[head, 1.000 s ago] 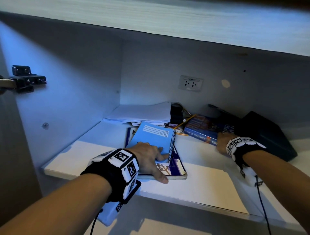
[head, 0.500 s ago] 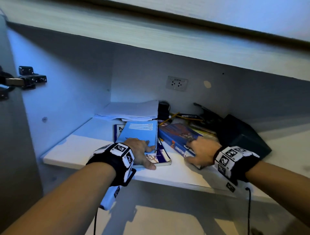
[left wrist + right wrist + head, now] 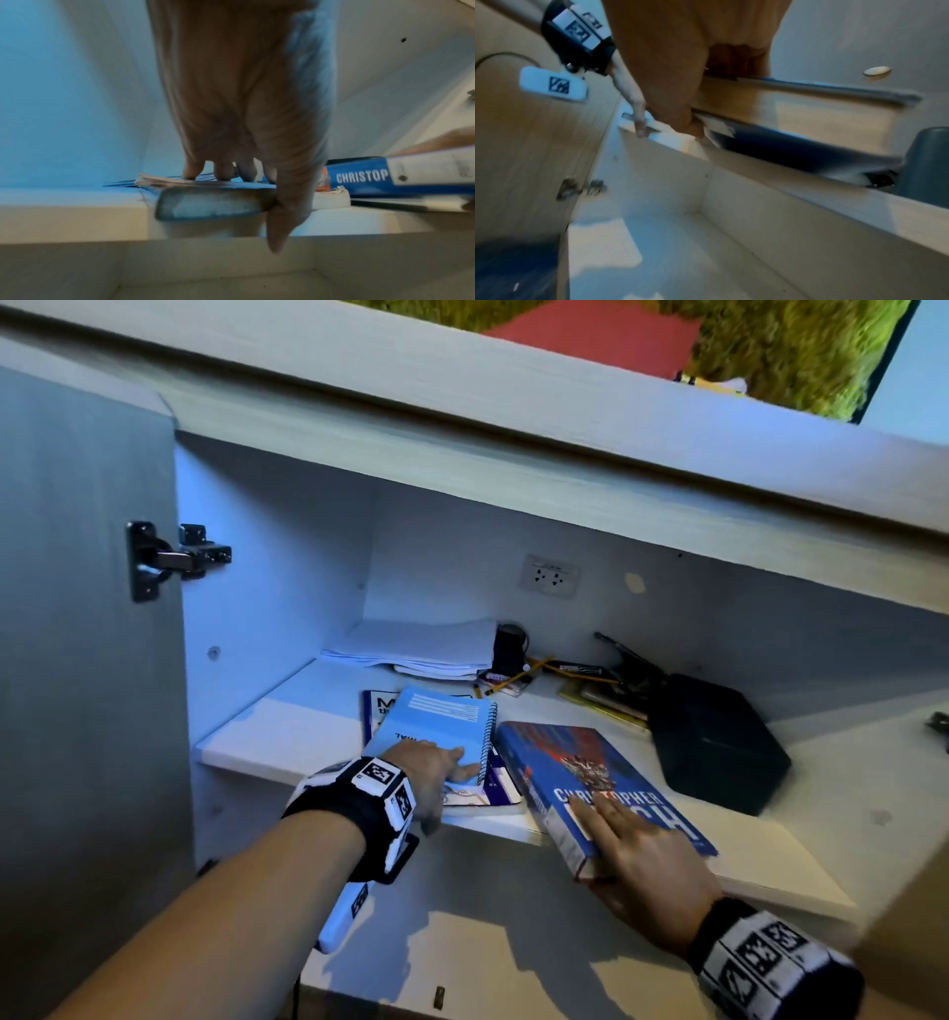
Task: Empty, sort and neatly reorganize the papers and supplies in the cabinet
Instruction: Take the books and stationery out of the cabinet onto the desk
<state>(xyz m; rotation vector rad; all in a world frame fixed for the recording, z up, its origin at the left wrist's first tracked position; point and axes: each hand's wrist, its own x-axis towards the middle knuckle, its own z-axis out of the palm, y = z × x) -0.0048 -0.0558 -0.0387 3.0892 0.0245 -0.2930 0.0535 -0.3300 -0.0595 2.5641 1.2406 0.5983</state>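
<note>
Head view: right hand [image 3: 637, 857] grips the book [image 3: 590, 788], its length overhanging the shelf [image 3: 246, 752] edge toward the person; left hand [image 3: 436, 773] pinches the notebook [image 3: 436, 726].

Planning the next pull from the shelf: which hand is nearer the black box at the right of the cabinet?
Right. The right hand holds the blue book, which lies just beside the black box. The left hand is farther off, on the spiral notebook beyond that book.

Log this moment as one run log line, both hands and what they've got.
phase: emptying shelf | left hand: grips notebook stack at shelf edge | right hand: grips blue book, overhanging shelf
</note>
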